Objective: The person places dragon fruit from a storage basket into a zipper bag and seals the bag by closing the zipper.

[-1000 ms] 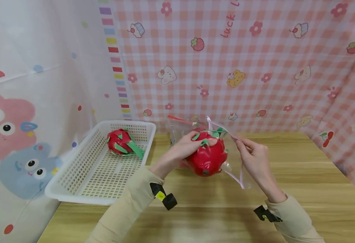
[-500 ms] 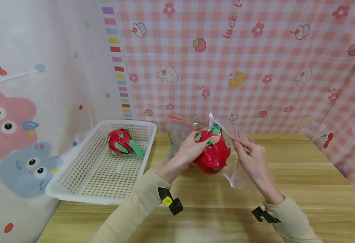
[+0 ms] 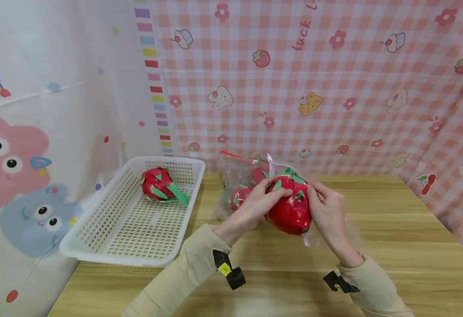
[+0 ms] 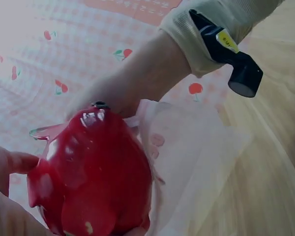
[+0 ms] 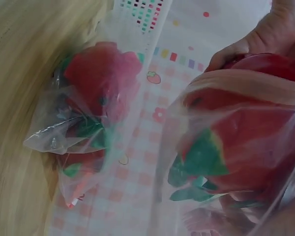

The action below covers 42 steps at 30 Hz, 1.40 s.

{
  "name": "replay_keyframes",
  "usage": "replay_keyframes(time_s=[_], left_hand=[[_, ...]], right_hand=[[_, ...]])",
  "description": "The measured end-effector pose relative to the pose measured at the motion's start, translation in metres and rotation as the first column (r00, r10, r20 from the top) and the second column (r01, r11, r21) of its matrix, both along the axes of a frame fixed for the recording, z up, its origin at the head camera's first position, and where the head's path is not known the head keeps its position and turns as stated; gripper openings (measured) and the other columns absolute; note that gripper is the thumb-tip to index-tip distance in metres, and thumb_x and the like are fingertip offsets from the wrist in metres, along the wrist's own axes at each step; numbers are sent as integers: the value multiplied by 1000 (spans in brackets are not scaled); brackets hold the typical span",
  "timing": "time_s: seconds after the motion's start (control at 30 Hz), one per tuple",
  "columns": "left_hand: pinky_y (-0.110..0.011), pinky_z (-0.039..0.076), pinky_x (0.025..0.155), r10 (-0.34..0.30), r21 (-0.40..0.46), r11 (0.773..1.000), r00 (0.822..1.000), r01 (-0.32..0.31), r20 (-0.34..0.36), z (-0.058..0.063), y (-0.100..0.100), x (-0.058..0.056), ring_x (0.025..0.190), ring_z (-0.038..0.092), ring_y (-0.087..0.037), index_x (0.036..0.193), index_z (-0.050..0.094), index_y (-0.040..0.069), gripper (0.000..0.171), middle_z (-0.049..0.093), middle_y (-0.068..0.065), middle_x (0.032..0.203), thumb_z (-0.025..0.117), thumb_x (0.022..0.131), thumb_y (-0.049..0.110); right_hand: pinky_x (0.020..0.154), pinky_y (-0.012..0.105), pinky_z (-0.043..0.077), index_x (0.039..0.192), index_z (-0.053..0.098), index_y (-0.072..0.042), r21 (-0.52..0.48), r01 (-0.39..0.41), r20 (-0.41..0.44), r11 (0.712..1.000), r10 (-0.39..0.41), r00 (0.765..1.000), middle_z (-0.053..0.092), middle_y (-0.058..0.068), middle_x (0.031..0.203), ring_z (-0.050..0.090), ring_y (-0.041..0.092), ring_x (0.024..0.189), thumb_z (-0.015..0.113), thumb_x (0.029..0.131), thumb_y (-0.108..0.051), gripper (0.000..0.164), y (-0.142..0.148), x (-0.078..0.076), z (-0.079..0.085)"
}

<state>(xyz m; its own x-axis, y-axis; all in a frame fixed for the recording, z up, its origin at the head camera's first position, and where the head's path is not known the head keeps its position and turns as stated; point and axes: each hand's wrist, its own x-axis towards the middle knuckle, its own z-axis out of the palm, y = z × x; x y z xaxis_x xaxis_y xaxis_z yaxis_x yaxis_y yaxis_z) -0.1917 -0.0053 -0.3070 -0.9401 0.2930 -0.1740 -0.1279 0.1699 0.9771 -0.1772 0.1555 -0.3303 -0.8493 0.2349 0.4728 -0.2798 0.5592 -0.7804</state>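
Note:
My left hand grips a shiny red dragon fruit with green scales, thumb across its side. The fruit's leafy end lies within a clear zip bag that has a pale pink zip strip. Its smooth end sticks out toward me. My right hand pinches the bag's edge on the right, close against the fruit. In the left wrist view the red skin of the fruit fills the lower part, and loose film hangs beside it. Some of the left fingers are hidden behind the fruit.
Behind my left hand sits another clear bag with a red strip, holding dragon fruits. A white perforated basket with one dragon fruit stands left on the wooden table. Patterned cloth hangs behind.
The left hand has moved right with the dragon fruit, bringing it into the bag's mouth against my right hand. The right hand keeps its pinch and has shifted only slightly.

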Motion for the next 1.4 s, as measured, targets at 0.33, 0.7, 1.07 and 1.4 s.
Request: replay_keyframes(time_s=[0.33, 0.7, 1.07, 1.4], left_hand=[[-45, 54, 91, 39, -173, 982, 971, -81, -234, -7, 2, 2, 116, 56, -27, 145, 38, 12, 68, 54, -11, 135, 60, 88, 44], [-41, 57, 82, 60, -301, 936, 922, -185, -382, -11, 6, 1, 111, 53, -26, 143, 42, 13, 71, 54, -13, 126, 60, 86, 51], [-39, 58, 79, 55, -366, 905, 914, -215, -401, -6, 10, -7, 103, 63, -25, 139, 49, 13, 65, 63, -11, 121, 57, 88, 53], [-35, 59, 70, 43, -428, 865, 889, -261, -455, -12, 23, 0, 97, 61, -23, 135, 50, 17, 63, 57, -9, 114, 61, 85, 53]], right_hand=[[70, -1, 43, 117, 68, -4, -44, -32, 18, 999, 33, 999, 67, 17, 116, 64, 23, 106, 54, 96, -18, 29, 2, 1, 3], [48, 6, 37, 120, 65, -4, 13, -34, -7, 999, 34, 999, 66, 12, 120, 65, 9, 94, 53, 97, -22, 31, 6, 2, 3], [38, 11, 31, 104, 71, 5, 127, 36, -134, 991, -18, 991, 71, 24, 91, 43, -13, 52, 58, 91, -7, 22, 4, 3, 5], [34, 11, 24, 102, 72, 3, 78, 36, -208, 996, -20, 978, 71, 22, 97, 44, -16, 55, 59, 92, -9, 21, 5, 5, 8]])
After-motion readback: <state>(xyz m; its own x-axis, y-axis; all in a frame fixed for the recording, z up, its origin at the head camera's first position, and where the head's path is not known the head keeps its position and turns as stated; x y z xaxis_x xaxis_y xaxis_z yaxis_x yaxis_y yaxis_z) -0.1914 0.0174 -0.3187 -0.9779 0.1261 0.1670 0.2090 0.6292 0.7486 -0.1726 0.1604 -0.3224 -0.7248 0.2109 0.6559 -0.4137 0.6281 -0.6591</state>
